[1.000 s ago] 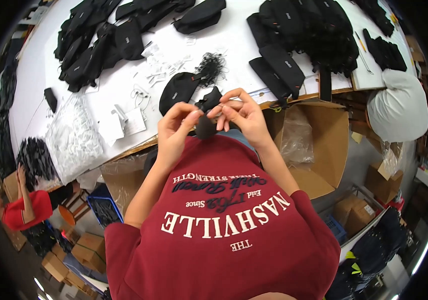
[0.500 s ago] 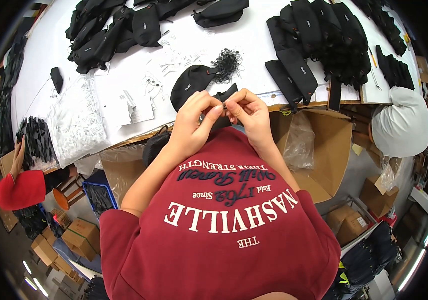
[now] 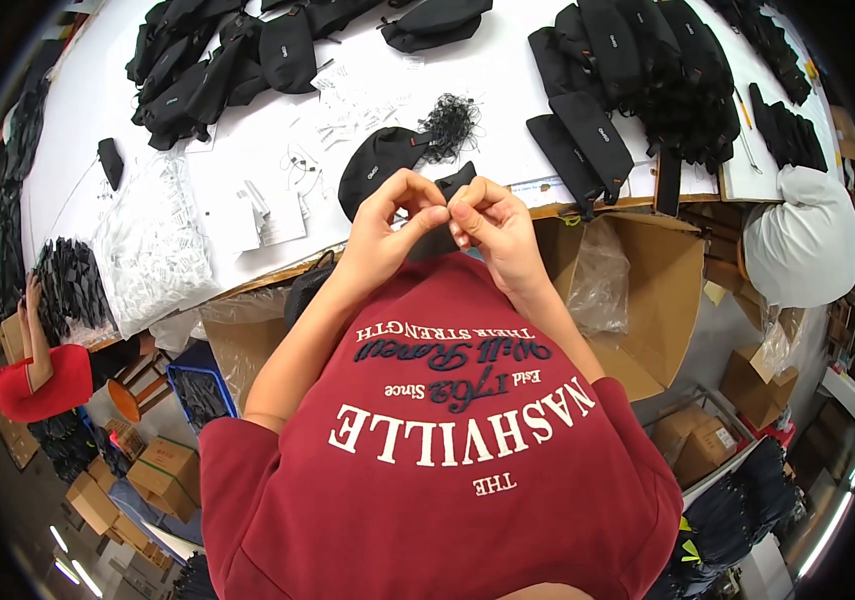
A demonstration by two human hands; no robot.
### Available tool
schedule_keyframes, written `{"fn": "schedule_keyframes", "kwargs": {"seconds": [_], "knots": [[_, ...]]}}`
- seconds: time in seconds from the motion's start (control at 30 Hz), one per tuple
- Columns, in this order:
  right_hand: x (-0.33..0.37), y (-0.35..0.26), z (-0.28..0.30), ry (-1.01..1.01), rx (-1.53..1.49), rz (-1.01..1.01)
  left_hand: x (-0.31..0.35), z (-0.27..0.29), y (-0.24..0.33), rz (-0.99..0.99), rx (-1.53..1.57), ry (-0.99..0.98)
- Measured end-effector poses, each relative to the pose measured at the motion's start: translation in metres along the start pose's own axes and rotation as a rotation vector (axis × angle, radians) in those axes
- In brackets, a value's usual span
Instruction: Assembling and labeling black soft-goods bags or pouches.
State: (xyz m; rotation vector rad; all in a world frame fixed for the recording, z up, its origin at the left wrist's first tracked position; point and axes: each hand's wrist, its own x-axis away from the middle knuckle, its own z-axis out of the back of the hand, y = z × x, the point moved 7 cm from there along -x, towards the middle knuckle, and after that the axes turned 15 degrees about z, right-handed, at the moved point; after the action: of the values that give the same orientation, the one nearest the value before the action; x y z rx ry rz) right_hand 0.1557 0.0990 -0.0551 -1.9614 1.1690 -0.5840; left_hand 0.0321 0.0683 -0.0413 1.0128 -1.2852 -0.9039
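At the table's near edge, my left hand [image 3: 388, 228] and my right hand [image 3: 500, 226] meet fingertip to fingertip, thumbs pinched against forefingers. Whatever small thing they hold is hidden by the fingers. Right behind them lies a black fabric pouch [image 3: 376, 172] with a small white mark. A narrow piece of black fabric [image 3: 457, 180] shows just beyond my fingers; I cannot tell whether they touch it. Touching the pouch's far right side is a tangle of thin black cords [image 3: 451, 125].
Piles of black pouches [image 3: 616, 60] cover the table's far side. White tags [image 3: 353, 98] and a clear bag of white slips [image 3: 153, 240] lie to the left. An open cardboard box [image 3: 653, 310] stands below the edge at right. A co-worker in a red sleeve [image 3: 43, 385] is at far left.
My fingertips have shifted slightly, and the dark bit seen between them is now covered. The co-worker's forearm at far left has changed position.
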Motion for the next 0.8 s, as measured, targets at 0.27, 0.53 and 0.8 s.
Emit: {"fn": "schedule_keyframes", "kwargs": {"seconds": [0.27,0.53,0.8], "knots": [[-0.031,-0.024,0.019,-0.265,0.702,0.137,0.016,-0.016,0.009,0.064,-0.316,-0.298],[-0.03,0.098,0.051,-1.096,1.428,-0.712,0.035,-0.079,0.015,-0.23,-0.528,-0.581],[0.0,0.075,0.099,-0.615,0.883,-0.618,0.041,-0.071,0.012,-0.025,-0.29,-0.681]]}}
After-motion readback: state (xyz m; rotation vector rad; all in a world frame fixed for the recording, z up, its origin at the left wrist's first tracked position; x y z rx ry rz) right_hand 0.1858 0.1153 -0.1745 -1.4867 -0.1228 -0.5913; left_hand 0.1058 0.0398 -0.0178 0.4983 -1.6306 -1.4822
